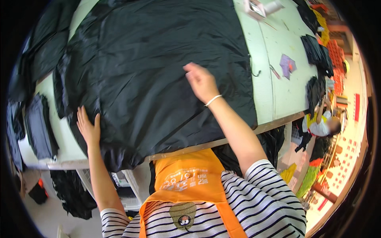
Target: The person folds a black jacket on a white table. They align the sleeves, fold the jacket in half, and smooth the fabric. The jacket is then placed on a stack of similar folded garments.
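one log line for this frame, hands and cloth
left hand: flat on black fabric, near edge | right hand: fingers on fabric, mid-sheet | fabric: spread over pale green table | stack of dark pieces: left, untouched

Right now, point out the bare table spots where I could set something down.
Bare table lies right of the black cloth, between it and the purple scrap. A narrow strip shows by the left hand, beside the dark stack. The far right edge is crowded with black bundles.
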### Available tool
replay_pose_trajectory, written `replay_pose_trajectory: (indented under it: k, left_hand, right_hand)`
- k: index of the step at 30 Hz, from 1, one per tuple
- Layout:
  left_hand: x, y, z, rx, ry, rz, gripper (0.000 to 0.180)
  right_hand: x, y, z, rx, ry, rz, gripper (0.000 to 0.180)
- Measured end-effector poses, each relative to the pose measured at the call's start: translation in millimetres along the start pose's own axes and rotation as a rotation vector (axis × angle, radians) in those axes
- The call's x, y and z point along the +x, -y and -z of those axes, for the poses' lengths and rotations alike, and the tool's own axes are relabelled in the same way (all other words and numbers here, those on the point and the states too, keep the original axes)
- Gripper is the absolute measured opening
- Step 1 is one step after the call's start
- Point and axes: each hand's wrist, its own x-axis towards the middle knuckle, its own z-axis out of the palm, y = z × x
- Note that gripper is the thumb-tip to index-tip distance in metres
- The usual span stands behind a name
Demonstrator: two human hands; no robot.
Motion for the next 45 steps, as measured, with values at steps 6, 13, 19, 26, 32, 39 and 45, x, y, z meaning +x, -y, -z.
replay_pose_trajectory:
  k: [6,13,19,26,32,39,45]
  left_hand:
    - [-2.7,24.2,-35.7,0.034,0.049,0.001,0.073]
    - [-4.7,19.2,-12.5,0.079,0.078,0.054,0.077]
    - [22.5,-10.6,12.3,0.046,-0.019,0.073,0.067]
    - [79.8,-1.8,5.2,-0.315,0.007,-0.288,0.036]
    - [91.7,3.9,-1.4,-0.395,0.050,-0.319,0.013]
    - [91.7,-0.3,-10.7,-0.390,-0.079,-0.305,0.009]
    - [88.6,-0.5,-14.1,-0.379,-0.119,-0.295,0.010]
  right_hand:
    - [-24.9,-231.6,211.7,-0.785,-0.277,-0.497,0.054]
    - [-56.7,-338.7,279.4,-1.077,-0.093,-0.584,0.029]
    - [-72.9,-345.0,296.6,-0.543,-0.410,-0.844,0.026]
    - [33.9,-76.1,103.4,0.115,-0.032,-0.293,0.030]
    - [59.5,91.4,-98.9,0.302,0.471,-0.150,0.022]
    - [67.7,145.7,-202.2,0.052,0.620,0.115,0.023]
    - [73.0,144.9,-218.6,-0.005,0.668,0.152,0.020]
